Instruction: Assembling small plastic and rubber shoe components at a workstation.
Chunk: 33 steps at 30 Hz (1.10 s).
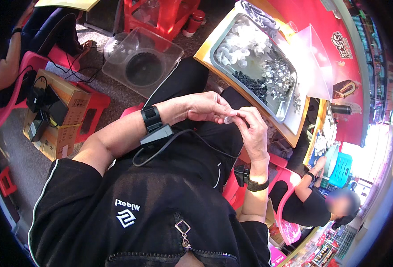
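A small clear piece (228,119) was pinched between the fingertips of the left hand (206,106) and right hand (252,127), above the lap. Because so little of it was covered by either grip, it might be lost if one pinch were eased or twisted; with only the dark trousers (201,133) beneath, it could be dropped into their folds or down to the floor. It might also be bent by too hard a squeeze, though its stiffness could not be told. A snag could be caused by the looped cable (135,159) at the left wrist if that arm were swung outward. The left forearm was slanted up from the left, its hand laid nearly level with the back uppermost; the right forearm was held steeply, its hand tipped inward so that the fingertips were met. Both grips were closed down on the piece, thumb against finger. Farther out, on the worktop (290,134), the tray (282,116) was occupied by white pieces (245,42), black pieces (252,84) and metal parts (277,78) in adjoining heaps, which might be mixed if its rim were knocked.
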Each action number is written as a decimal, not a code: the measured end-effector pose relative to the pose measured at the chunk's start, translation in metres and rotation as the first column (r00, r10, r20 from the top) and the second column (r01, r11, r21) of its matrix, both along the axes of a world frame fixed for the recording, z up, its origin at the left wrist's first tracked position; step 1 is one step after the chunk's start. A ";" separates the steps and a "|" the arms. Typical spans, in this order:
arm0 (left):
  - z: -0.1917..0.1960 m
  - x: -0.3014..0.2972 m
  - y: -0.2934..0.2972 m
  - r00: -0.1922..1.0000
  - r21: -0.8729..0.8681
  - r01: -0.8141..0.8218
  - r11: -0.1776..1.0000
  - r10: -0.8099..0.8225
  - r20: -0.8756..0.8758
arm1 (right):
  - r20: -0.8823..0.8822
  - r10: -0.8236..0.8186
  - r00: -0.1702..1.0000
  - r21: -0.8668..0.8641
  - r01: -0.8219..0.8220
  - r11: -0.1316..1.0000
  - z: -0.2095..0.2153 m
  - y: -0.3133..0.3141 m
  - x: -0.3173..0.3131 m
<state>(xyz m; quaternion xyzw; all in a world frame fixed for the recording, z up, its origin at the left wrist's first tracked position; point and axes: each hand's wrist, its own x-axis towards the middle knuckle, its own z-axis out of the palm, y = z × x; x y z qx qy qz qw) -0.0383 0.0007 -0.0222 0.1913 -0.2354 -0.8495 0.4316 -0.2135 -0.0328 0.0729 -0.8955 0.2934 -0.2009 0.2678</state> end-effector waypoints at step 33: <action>0.009 0.031 -0.015 0.988 0.262 -0.049 0.964 0.085 -0.127 | -0.126 -0.435 0.891 0.112 0.449 0.887 0.013 -0.205 0.067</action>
